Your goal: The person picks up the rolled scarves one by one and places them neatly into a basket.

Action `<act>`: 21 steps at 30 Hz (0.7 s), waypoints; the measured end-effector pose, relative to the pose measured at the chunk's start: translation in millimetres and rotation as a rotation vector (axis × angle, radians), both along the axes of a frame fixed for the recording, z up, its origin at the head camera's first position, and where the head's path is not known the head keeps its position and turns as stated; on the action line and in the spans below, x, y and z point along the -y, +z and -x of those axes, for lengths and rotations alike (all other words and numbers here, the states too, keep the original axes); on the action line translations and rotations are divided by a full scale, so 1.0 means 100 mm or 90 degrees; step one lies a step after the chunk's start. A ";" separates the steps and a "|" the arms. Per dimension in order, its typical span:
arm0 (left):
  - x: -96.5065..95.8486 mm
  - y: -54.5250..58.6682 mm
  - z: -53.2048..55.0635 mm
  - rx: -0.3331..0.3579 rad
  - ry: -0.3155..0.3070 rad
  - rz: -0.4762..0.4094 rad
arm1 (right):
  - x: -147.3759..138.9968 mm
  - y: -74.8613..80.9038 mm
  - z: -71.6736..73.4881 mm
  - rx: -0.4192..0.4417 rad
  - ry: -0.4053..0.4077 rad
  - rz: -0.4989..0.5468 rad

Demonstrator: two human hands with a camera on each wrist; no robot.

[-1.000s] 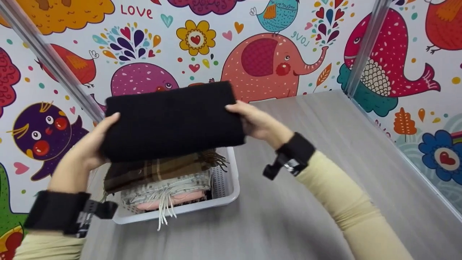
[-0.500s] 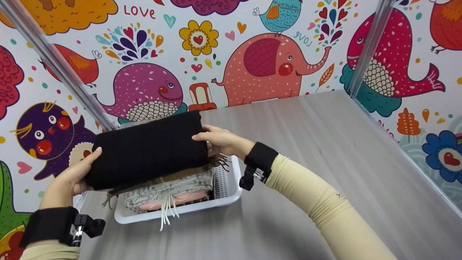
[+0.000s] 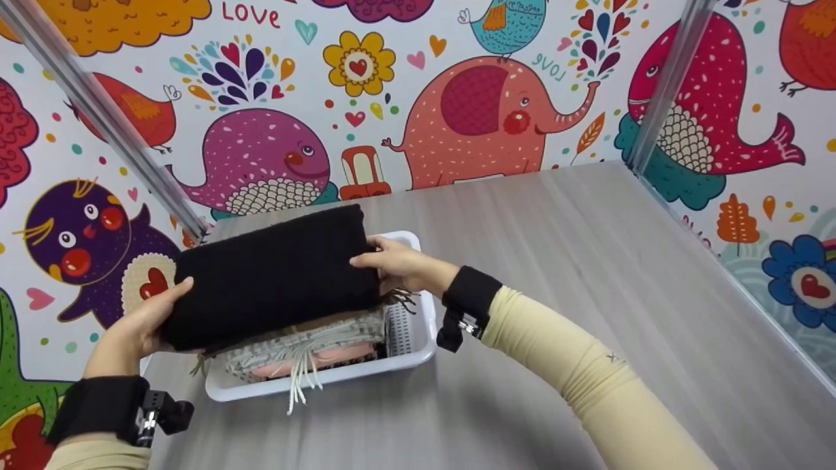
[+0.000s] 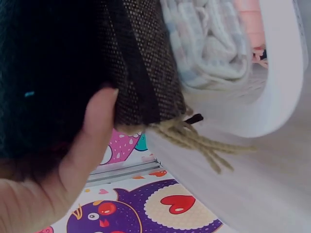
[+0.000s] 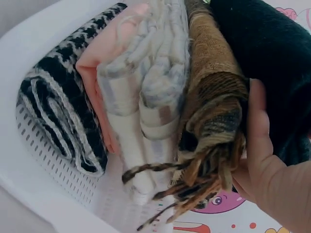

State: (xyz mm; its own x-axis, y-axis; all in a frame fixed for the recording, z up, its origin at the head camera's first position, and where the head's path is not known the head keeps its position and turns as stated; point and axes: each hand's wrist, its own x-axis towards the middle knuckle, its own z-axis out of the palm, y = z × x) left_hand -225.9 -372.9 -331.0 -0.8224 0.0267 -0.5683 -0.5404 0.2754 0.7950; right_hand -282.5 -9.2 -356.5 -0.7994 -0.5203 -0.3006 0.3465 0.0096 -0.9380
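Note:
Both hands hold a folded black cloth (image 3: 274,274) by its two ends, tilted over the white basket (image 3: 428,326). My left hand (image 3: 137,323) grips the left end, thumb on the near face and fingers mostly hidden behind. At the other end, my right hand (image 3: 405,262) pinches the edge with its thumb in front. Right beside the black cloth in the right wrist view stands a brown fringed scarf (image 5: 214,63). A pale checked scarf (image 5: 163,97) with white fringe, a pink folded cloth (image 5: 92,73) and a black-and-white knit (image 5: 60,111) fill the basket's near side.
The basket stands on a grey wood-grain table (image 3: 555,294), toward its left side. Cartoon-printed wall panels (image 3: 366,130) rise at the back and both sides, with metal strips (image 3: 666,85) at the corners. Pale fringe (image 3: 297,385) hangs over the basket's near rim.
The black cloth has come down and to the left with both hands, from high above the basket to its far side. Over the last half second it has barely shifted.

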 end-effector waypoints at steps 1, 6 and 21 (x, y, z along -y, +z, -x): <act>0.01 0.01 0.01 0.001 -0.003 0.010 | 0.00 0.01 0.00 0.004 -0.001 0.001; 0.03 0.06 0.02 0.003 -0.034 0.043 | -0.03 0.07 -0.01 0.024 0.007 -0.005; -0.13 0.43 -0.04 -0.123 -0.028 0.160 | -0.46 0.33 0.05 -0.043 0.061 -0.074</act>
